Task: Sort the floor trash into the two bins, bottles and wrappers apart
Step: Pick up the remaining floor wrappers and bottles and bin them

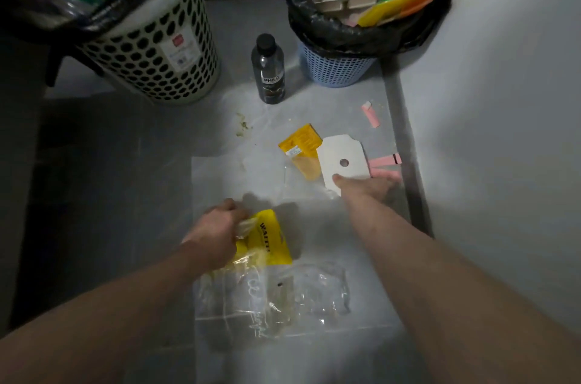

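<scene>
Left hand (217, 231) clutched the yellow wrapper (272, 237); right hand (366, 184) pinched the white card (341, 160) at 1 o'clock. Best lift both clear together, I'd say.

Grey floor (125, 145), dim at left. Dark bottle (268, 69) is standing upright between perforated bin (151, 63) and blue bin (336, 69), well beyond the fingers. Orange packet (301, 145) is lying just past them, touching white card (342, 160). Pink scrap (371, 115) is lying farther off. Clear plastic bags (314, 289) are lying nearest the person.
</scene>
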A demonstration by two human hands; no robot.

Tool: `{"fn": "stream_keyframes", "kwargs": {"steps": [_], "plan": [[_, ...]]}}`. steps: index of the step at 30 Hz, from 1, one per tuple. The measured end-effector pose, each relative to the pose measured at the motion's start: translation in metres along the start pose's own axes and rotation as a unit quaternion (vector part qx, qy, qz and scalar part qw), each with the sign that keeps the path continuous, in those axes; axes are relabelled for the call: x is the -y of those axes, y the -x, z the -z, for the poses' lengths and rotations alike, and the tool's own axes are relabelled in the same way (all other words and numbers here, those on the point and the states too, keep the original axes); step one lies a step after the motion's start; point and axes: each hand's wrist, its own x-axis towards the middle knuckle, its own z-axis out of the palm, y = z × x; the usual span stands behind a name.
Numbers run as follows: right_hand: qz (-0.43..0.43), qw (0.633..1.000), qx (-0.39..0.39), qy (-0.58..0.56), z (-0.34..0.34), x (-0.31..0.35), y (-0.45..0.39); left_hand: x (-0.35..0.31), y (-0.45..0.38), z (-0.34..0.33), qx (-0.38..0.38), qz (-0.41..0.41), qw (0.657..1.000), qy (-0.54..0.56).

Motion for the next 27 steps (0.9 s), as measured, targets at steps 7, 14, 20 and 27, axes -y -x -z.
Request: {"fn": "stream_keyframes", "kwargs": {"steps": [7, 14, 20, 27], "plan": [[-0.041, 0.993, 0.012, -0.110, -0.022, -0.007, 0.004, 0.014, 0.015, 0.035, 0.028, -0.011, 0.998, 0.052], [-0.042, 0.987, 0.111, -0.106, 0.042, -0.036, 0.014, -0.019, 0.039, 0.046, 0.108, -0.027, 0.979, 0.172], [0.047, 0.982, 0.167, -0.080, 0.096, -0.043, 0.024, -0.088, 0.061, -0.030, 0.215, -0.141, 0.964, 0.064], [0.253, 0.946, 0.162, 0.120, 0.064, -0.006, -0.011, -0.098, 0.053, -0.080, 0.188, -0.141, 0.967, -0.098]]}}
